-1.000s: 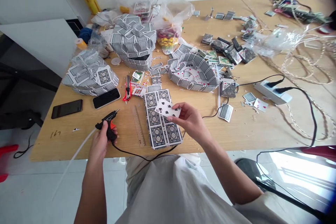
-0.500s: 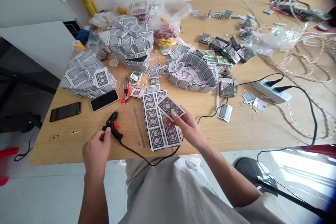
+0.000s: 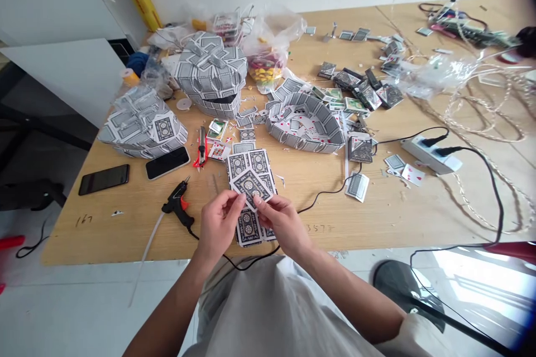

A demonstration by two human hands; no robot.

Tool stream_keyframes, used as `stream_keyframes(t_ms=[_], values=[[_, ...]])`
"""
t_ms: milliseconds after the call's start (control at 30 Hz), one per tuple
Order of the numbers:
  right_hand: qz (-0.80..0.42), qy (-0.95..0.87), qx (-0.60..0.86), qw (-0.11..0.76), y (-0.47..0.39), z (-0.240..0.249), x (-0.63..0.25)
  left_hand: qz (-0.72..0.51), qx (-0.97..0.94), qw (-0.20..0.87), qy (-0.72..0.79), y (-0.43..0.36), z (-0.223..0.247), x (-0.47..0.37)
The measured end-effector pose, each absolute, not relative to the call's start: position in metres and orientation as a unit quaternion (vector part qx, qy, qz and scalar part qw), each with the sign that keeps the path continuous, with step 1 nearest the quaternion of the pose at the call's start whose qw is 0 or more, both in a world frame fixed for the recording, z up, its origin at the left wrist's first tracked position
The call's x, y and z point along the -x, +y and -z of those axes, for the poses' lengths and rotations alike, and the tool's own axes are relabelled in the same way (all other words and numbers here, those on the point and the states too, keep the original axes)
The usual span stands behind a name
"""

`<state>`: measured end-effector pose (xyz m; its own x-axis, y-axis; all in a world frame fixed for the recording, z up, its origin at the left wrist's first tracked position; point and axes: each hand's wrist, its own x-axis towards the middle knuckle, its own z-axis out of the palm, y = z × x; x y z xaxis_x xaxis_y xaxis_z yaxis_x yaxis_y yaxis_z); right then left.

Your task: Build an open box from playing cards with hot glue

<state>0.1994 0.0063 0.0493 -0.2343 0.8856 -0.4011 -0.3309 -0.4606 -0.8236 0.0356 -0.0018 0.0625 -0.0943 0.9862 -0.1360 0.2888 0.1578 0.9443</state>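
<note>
Between my two hands is a dark-backed playing card (image 3: 247, 183), tilted above a panel of joined playing cards (image 3: 250, 230). My left hand (image 3: 220, 220) pinches the card's left corner between thumb and fingers. At its right corner, my right hand (image 3: 286, 223) grips it with the thumb on top. The panel lies flat near the table's front edge, partly hidden by the card and both hands. To the left, a black hot glue gun (image 3: 178, 204) rests on the table, a white glue stick (image 3: 149, 245) trailing from its rear.
Two phones (image 3: 167, 163) and a red utility knife (image 3: 201, 148) lie at left. Behind them stand card-covered boxes (image 3: 211, 70). An open card tray (image 3: 305, 136) sits beyond the panel. A power strip (image 3: 431, 156) and black cord lie at right.
My left hand has left the glue gun and moved right to the card. My right hand has shifted slightly left and down with the card, which both hands now hold.
</note>
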Motion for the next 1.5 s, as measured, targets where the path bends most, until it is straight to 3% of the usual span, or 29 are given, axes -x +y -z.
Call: stream_keyframes(t_ms=[133, 333, 500, 1333, 1500], values=[[-0.674, -0.375, 0.486, 0.412, 0.014, -0.043, -0.212, -0.365, -0.531, 0.431, 0.631, 0.023, -0.062, -0.027], [-0.407, -0.568, 0.561, 0.444, 0.076, -0.025, -0.236, -0.281, -0.584, 0.410, 0.642, 0.077, -0.040, -0.005], [-0.311, -0.666, 0.526, 0.427, 0.133, -0.009, -0.238, -0.259, -0.598, 0.408, 0.640, 0.103, -0.032, -0.007], [-0.288, -0.733, 0.473, 0.395, 0.155, 0.003, -0.220, -0.125, -0.656, 0.199, 0.717, 0.102, -0.038, -0.027], [-0.286, -0.737, 0.472, 0.391, 0.157, 0.003, -0.220, -0.213, -0.681, 0.167, 0.680, 0.108, -0.033, -0.019]])
